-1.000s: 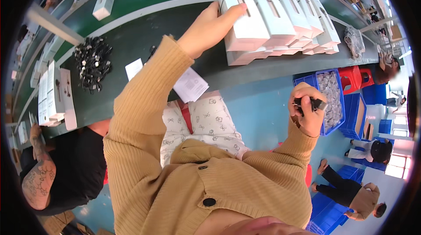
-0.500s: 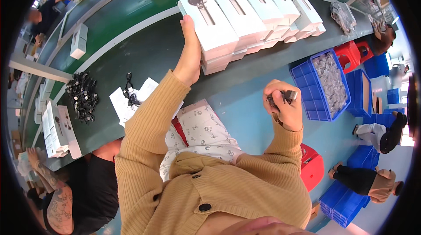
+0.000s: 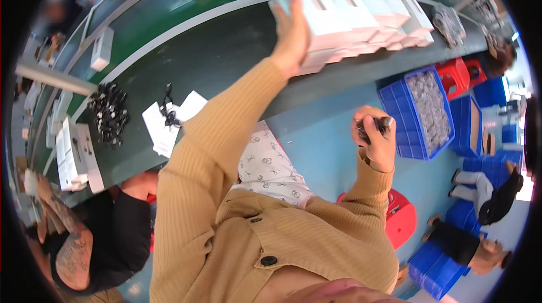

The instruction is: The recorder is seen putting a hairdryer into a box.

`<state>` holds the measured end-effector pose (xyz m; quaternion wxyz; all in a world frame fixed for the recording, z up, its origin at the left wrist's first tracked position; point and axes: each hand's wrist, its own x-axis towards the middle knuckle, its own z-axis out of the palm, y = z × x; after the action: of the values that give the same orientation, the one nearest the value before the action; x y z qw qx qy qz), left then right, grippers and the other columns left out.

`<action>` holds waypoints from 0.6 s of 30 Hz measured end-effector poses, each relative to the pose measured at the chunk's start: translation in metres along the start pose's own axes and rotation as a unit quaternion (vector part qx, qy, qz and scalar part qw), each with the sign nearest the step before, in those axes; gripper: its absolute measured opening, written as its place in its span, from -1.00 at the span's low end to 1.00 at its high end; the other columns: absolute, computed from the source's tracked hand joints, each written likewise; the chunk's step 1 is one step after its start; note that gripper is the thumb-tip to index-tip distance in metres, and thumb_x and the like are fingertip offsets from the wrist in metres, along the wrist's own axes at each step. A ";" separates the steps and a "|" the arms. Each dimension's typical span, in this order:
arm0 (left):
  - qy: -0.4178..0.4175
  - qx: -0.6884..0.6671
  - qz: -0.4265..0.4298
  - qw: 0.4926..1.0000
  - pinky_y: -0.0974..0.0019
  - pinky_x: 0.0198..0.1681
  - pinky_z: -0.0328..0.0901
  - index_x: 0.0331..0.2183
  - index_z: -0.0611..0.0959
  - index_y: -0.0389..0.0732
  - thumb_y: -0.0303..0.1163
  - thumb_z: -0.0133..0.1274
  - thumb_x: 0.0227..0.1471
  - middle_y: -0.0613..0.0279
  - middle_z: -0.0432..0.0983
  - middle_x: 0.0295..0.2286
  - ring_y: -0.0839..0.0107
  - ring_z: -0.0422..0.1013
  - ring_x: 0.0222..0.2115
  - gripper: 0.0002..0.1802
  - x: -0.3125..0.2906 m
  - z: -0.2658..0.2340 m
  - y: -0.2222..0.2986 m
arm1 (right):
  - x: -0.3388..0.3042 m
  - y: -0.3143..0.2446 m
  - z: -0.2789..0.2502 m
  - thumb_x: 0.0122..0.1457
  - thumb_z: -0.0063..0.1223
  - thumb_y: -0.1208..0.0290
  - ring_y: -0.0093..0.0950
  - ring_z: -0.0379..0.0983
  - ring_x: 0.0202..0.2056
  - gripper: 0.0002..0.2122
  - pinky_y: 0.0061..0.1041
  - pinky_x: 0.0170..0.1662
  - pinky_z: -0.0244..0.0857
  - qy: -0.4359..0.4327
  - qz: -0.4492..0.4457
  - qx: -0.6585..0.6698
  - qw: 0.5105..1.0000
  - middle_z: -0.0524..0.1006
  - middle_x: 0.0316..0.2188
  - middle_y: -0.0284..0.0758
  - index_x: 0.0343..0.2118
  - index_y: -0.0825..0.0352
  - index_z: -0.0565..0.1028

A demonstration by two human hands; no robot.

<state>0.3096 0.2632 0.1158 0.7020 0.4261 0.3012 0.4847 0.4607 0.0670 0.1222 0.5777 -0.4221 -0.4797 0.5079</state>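
Rows of white cartons [image 3: 339, 18], each with a dark device pictured on top, stand stacked at the far side of the dark green work table. My left hand [image 3: 292, 43] presses against the near-left end of the stack, fingers stretched out along the carton's side. Off the table's near edge, my right hand [image 3: 377, 142] is closed around a black cable [image 3: 377, 128], which looks bundled and has a bright metal end. How many cables are in that fist is hidden.
Black cables [image 3: 108, 114] lie heaped on the table's left, beside white papers [image 3: 161, 131] with another cable. Opened white cartons [image 3: 70, 156] stand by a seated co-worker [image 3: 107, 235]. A blue crate [image 3: 403, 116] of bagged items stands at right, near red stools [image 3: 451, 74].
My left hand and the carton stack have shifted right and farther away along the table. My right hand, still gripping the black cable, has moved slightly right.
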 end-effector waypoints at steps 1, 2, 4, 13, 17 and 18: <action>0.006 -0.027 -0.009 1.000 0.11 0.12 0.09 0.20 0.03 -0.12 0.39 -0.41 0.04 0.09 0.14 0.12 0.26 0.14 0.11 -0.07 -0.003 0.017 0.010 | -0.002 -0.001 0.000 0.20 -0.07 0.51 -0.63 0.21 -0.71 -0.86 -0.68 -0.67 -0.10 0.015 -0.006 -0.004 1.000 0.41 -0.55 -0.28 -0.36 0.48 0.50; 0.095 0.045 0.022 0.994 0.14 0.24 -0.14 0.22 -0.27 -0.31 0.44 -0.29 -0.06 -0.19 -0.25 0.22 0.06 -0.17 0.24 0.19 0.015 0.007 -0.006 | -0.002 -0.002 0.004 0.21 -0.07 0.51 -0.63 0.19 -0.72 -0.85 -0.67 -0.67 -0.11 0.019 -0.012 -0.006 1.000 0.40 -0.54 -0.28 -0.36 0.49 0.49; 0.118 0.084 0.013 0.989 0.01 0.26 -0.27 0.24 -0.25 -0.17 0.48 -0.32 -0.10 -0.21 -0.29 0.22 -0.07 -0.31 0.25 0.17 0.026 0.018 -0.014 | -0.002 -0.001 0.004 0.21 -0.06 0.48 -0.63 0.17 -0.72 -0.84 -0.68 -0.68 -0.11 0.011 -0.005 -0.010 1.000 0.40 -0.53 -0.27 -0.36 0.50 0.47; 0.072 0.166 -0.184 0.966 -0.26 0.21 -0.32 0.21 -0.25 0.48 0.49 -0.37 -0.13 0.09 -0.60 0.25 -0.35 -0.46 0.21 -0.07 0.025 0.049 0.011 | 0.003 0.008 0.022 0.24 -0.07 0.31 -0.67 0.11 -0.75 -0.80 -0.72 -0.73 -0.14 0.014 -0.012 -0.103 0.995 0.35 -0.56 -0.31 -0.32 0.38 0.43; 0.047 0.159 -0.197 0.966 -0.27 0.19 -0.31 0.20 -0.50 0.23 0.60 -0.39 -0.26 -0.14 -0.64 0.22 -0.36 -0.42 0.20 0.19 0.007 0.024 0.023 | 0.005 0.006 0.039 0.27 -0.12 0.27 -0.66 0.12 -0.74 -0.75 -0.71 -0.71 -0.11 -0.034 -0.010 -0.117 0.993 0.36 -0.49 -0.27 -0.30 0.41 0.41; 0.043 0.158 -0.182 0.970 -0.16 0.21 -0.21 0.22 -0.45 0.06 0.55 -0.21 -0.25 -0.20 -0.57 0.22 -0.33 -0.33 0.21 0.29 0.002 0.011 0.030 | 0.007 0.008 0.043 0.27 -0.11 0.28 -0.66 0.12 -0.73 -0.74 -0.71 -0.69 -0.10 -0.052 -0.018 -0.118 0.992 0.36 -0.47 -0.27 -0.25 0.43 0.42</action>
<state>0.3062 0.2664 0.1474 0.6884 0.4484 0.4766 0.3130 0.4174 0.0753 0.1237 0.5073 -0.4520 -0.5729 0.4584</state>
